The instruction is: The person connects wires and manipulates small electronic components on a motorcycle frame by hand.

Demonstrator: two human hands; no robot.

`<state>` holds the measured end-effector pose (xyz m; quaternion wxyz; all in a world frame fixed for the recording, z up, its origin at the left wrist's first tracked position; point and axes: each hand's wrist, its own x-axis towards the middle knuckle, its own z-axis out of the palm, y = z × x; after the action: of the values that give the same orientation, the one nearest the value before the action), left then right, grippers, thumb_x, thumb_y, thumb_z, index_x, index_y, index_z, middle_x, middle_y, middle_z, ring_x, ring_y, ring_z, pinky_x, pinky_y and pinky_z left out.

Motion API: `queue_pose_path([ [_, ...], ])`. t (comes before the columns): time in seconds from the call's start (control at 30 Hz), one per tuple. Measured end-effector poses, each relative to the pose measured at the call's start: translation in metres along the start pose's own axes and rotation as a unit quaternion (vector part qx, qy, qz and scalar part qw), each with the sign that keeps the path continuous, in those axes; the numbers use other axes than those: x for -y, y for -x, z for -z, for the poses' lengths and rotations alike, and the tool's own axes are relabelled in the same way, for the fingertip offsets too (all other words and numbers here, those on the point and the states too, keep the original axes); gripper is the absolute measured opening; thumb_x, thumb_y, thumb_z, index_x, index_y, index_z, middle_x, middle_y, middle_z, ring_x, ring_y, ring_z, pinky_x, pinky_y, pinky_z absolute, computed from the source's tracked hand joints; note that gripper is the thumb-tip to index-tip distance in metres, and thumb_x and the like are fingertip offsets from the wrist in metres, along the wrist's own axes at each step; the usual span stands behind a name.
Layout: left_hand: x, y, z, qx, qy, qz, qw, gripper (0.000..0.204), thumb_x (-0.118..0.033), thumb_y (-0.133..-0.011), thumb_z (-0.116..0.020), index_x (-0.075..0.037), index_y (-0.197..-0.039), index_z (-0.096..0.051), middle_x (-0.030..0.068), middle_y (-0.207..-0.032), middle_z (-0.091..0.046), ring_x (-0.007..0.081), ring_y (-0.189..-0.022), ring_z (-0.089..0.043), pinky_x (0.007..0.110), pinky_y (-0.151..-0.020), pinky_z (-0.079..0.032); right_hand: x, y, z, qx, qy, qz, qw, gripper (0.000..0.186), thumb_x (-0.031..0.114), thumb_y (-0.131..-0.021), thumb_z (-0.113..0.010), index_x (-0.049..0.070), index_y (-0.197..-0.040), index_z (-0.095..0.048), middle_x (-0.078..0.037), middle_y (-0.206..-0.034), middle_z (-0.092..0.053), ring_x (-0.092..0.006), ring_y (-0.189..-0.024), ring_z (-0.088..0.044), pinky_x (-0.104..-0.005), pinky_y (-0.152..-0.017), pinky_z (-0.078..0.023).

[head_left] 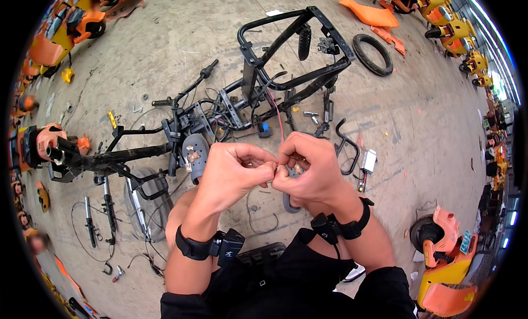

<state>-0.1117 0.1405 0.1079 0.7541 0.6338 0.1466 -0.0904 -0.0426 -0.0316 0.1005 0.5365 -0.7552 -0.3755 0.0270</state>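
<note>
My left hand [234, 170] and my right hand [314, 166] meet in front of me, thumbs and fingertips pinched together. A thin red wire [280, 121] runs down from the black scooter frame [250, 82] to my fingers, and both hands pinch it near its end. The wire's tip is mostly hidden between the fingertips. The bare tubular frame lies on the concrete floor just beyond my hands, with cables and brackets still attached around its middle. Below the left hand shows a grey clog [195, 154] on my foot.
A black tire [373, 55] and an orange body panel [367, 12] lie at the far right. Shock absorbers [108, 209] and loose cables are at the left. A silver box [369, 161] lies to the right. Yellow-orange scooters [448, 264] stand around the edges.
</note>
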Motion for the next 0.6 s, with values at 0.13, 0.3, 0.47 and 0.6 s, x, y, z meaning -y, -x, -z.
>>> queue_pose_path([
  [0.13,0.003,-0.002,0.012,-0.029,0.048,-0.044,0.997,0.016,-0.004,-0.081,-0.071,0.008,-0.092,-0.073,0.0116,-0.079,-0.073,0.0104,-0.066,-0.067,0.022,-0.06,-0.054,-0.001,0.002,0.007,-0.015,-0.004,-0.058,0.998,0.018,0.002,-0.064,-0.073,0.005,-0.074,-0.059,-0.001,-0.066,-0.056,-0.0101,-0.055,-0.049,-0.0244,-0.048,-0.039],
  [0.3,0.0,0.004,0.006,-0.037,-0.021,-0.046,0.998,0.017,-0.004,-0.081,-0.072,0.007,-0.094,-0.074,0.0111,-0.081,-0.074,0.0095,-0.067,-0.067,0.022,-0.061,-0.054,-0.004,-0.001,0.002,-0.041,-0.006,0.066,0.997,0.022,-0.008,-0.064,-0.072,0.001,-0.083,-0.066,-0.006,-0.076,-0.065,-0.0116,-0.061,-0.062,-0.0241,-0.054,-0.048],
  [0.47,-0.001,0.006,0.003,-0.064,-0.096,-0.075,0.991,0.017,-0.005,-0.081,-0.074,0.006,-0.094,-0.074,0.0091,-0.08,-0.074,0.0089,-0.067,-0.067,0.022,-0.062,-0.054,-0.004,-0.003,-0.001,-0.012,0.087,0.084,0.993,0.02,-0.003,-0.064,-0.075,0.004,-0.081,-0.067,-0.007,-0.073,-0.066,-0.0167,-0.062,-0.066,-0.026,-0.054,-0.051],
  [0.6,-0.001,0.006,0.001,-0.066,-0.156,-0.101,0.98,0.017,-0.005,-0.078,-0.075,0.005,-0.093,-0.075,0.009,-0.075,-0.073,0.0082,-0.066,-0.066,0.023,-0.06,-0.053,-0.004,-0.002,-0.002,-0.014,0.149,0.092,0.984,0.017,0.001,-0.064,-0.074,0.007,-0.077,-0.065,-0.003,-0.07,-0.064,-0.0163,-0.058,-0.064,-0.0261,-0.051,-0.049],
])
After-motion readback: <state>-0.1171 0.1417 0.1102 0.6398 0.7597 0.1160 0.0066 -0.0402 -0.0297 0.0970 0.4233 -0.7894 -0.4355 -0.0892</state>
